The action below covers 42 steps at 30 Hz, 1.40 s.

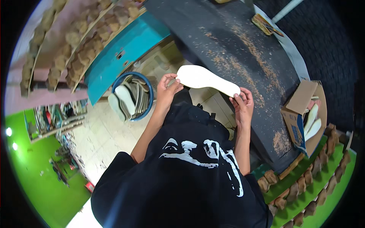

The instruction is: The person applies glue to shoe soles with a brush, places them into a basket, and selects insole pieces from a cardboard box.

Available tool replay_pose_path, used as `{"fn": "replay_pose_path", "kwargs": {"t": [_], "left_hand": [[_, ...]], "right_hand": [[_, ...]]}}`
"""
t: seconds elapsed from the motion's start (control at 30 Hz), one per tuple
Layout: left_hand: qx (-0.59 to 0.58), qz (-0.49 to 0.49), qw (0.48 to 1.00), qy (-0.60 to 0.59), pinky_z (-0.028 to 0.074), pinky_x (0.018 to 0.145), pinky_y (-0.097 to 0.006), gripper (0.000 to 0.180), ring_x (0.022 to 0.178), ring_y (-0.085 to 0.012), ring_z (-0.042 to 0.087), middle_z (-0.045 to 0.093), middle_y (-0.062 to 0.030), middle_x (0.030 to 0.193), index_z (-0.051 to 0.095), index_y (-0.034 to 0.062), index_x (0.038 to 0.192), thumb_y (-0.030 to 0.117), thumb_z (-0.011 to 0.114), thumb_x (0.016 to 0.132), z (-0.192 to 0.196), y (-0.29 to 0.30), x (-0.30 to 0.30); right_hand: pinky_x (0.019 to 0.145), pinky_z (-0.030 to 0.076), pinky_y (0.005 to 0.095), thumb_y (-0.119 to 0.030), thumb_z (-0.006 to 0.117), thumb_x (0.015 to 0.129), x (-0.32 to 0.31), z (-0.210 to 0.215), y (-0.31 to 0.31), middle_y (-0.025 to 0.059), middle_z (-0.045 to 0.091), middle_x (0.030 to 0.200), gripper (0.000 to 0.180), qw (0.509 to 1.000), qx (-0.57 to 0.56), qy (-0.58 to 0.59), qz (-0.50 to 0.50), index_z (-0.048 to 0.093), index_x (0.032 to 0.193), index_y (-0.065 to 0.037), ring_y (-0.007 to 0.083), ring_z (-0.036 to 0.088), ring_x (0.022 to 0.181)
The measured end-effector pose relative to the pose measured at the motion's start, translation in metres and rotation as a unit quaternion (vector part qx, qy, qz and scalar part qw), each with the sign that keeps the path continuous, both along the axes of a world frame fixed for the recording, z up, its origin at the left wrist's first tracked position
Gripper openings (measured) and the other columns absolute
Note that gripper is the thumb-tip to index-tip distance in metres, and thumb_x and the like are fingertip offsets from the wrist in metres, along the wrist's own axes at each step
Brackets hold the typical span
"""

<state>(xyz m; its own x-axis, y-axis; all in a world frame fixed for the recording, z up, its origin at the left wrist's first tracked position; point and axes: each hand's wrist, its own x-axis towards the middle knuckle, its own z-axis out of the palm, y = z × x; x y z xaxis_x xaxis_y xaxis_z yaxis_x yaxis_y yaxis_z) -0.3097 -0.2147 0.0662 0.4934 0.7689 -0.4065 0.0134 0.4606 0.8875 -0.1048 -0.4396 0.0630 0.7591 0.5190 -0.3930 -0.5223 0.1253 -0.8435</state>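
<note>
A white shoe sole [207, 78] is held level in front of my body, one end in each hand. My left hand [167, 88] pinches the wider end between thumb and fingers. At the narrower end, my right hand [242, 103] grips the edge, thumb on the near side. The sole is off the dark worktable [213, 41], partly over its near edge. Left of my left hand, a blue tub [151, 99] on the floor holds a stack of similar soles [127, 98], pale and grey.
Brown shavings [243, 57] litter the worktable. An open cardboard box [302, 98] with pale soles in it sits at the right. A small tool [272, 28] lies at the far edge. Shelves of brown shoe lasts [78, 49] stand far left, more lasts [300, 186] lower right.
</note>
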Motion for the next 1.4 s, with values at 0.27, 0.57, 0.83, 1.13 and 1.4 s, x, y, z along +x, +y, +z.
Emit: {"fn": "replay_pose_path", "kwargs": {"t": [0.27,0.57,0.83,1.13,1.4], "left_hand": [[0.013,0.134,0.991,0.002,0.056,0.082,-0.027,0.033,0.100,-0.0117,0.066,0.067,-0.0061,0.124,0.056,0.0094,0.136,0.012,0.067,0.105,-0.001,0.002,-0.082],[0.019,0.228,0.973,0.027,0.052,0.077,-0.025,0.033,0.098,-0.0078,0.065,0.071,-0.0042,0.125,0.061,0.0066,0.138,0.016,0.065,0.106,-0.018,0.033,-0.197],[0.027,0.235,0.968,0.081,0.051,0.077,-0.024,0.033,0.098,-0.0073,0.066,0.073,-0.0056,0.126,0.064,0.0050,0.139,0.015,0.063,0.107,-0.066,0.108,-0.356],[0.211,0.067,0.960,0.172,0.056,0.080,-0.032,0.032,0.092,-0.0147,0.072,0.078,-0.0090,0.122,0.070,0.0075,0.134,0.017,0.067,0.104,-0.169,0.233,-0.438],[0.292,-0.154,0.877,0.349,0.059,0.087,-0.034,0.028,0.097,-0.0241,0.075,0.075,-0.0105,0.123,0.075,0.0117,0.128,0.011,0.071,0.100,-0.204,0.287,-0.414]], "right_hand": [[0.077,0.057,0.0266,-0.009,0.075,0.098,-0.040,-0.001,0.034,0.0033,0.074,0.108,0.010,0.982,-0.053,-0.001,0.180,0.065,0.099,-0.007,0.0093,0.068,0.090],[0.074,0.057,0.0244,-0.002,0.076,0.095,-0.123,-0.014,0.095,0.0018,0.073,0.092,0.012,0.919,-0.121,0.008,0.374,0.070,0.106,-0.002,0.0087,0.068,0.079],[0.076,0.060,0.0270,0.002,0.077,0.092,-0.272,-0.057,0.173,0.0078,0.072,0.108,0.021,0.866,-0.146,-0.034,0.477,0.068,0.111,0.000,0.0140,0.073,0.086],[0.091,0.061,0.0353,0.002,0.072,0.092,-0.449,-0.149,0.220,0.0102,0.068,0.117,0.033,0.914,-0.188,0.082,0.350,0.059,0.122,-0.003,0.0233,0.072,0.100],[0.106,0.058,0.0401,0.007,0.063,0.097,-0.523,-0.250,0.218,0.0169,0.068,0.118,0.028,0.918,-0.102,0.382,-0.001,0.054,0.123,0.004,0.0282,0.071,0.110]]}}
